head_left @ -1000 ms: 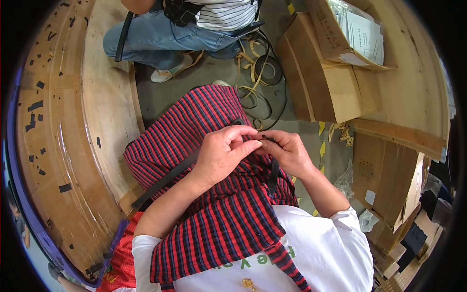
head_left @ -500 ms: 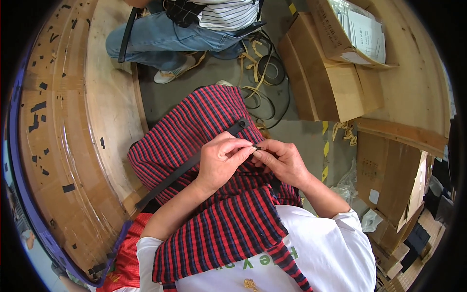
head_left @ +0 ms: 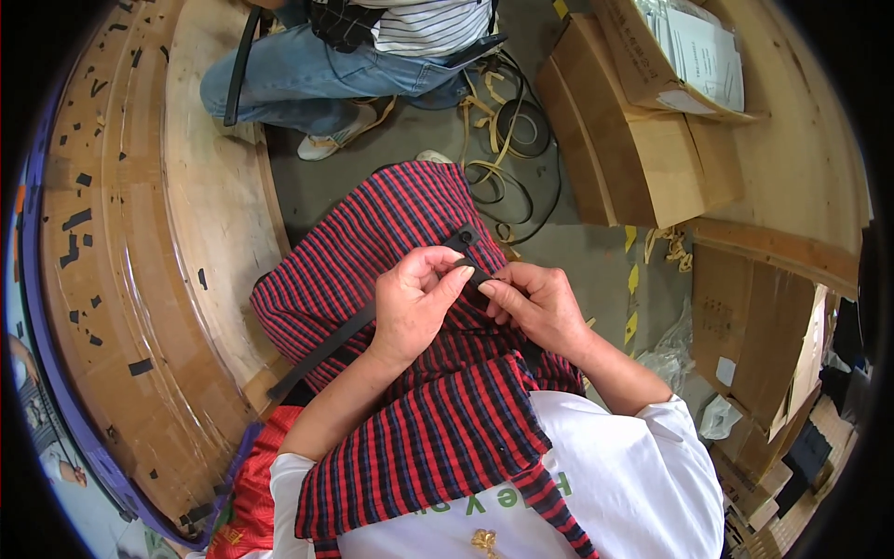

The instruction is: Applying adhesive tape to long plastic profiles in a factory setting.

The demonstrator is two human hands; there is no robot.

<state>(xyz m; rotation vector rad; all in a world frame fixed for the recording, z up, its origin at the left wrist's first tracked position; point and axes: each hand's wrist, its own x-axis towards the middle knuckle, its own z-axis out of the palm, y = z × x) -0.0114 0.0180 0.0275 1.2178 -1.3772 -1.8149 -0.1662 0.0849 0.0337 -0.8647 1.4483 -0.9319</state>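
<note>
Both hands meet above the worker's lap: the left hand (head_left: 410,303) and the right hand (head_left: 540,303), just beside each other, each pinch a short black strip (head_left: 476,273) between thumb and fingers. The strip bridges the narrow gap between them, slanting down toward the right hand, over a red-and-black striped apron (head_left: 382,219). A longer black strap (head_left: 335,345) crosses the apron from lower left and passes behind the left hand; a black end piece (head_left: 467,237) with a round mark shows just beyond the left fingertips. From where I stand, I cannot tell whether strip and strap are joined.

To handle the strip well, I judge, both pinches should be light and near its ends, leaving its middle in plain sight. Steadying it with one hand while the other makes small turns seems safer than pulling from both sides. The longer strap is best kept flat, so that it does not twist or slide.

Beyond the lap, a co-worker in blue jeans (head_left: 307,84) sits low; at far right is an open cardboard box (head_left: 633,56) of papers.
</note>
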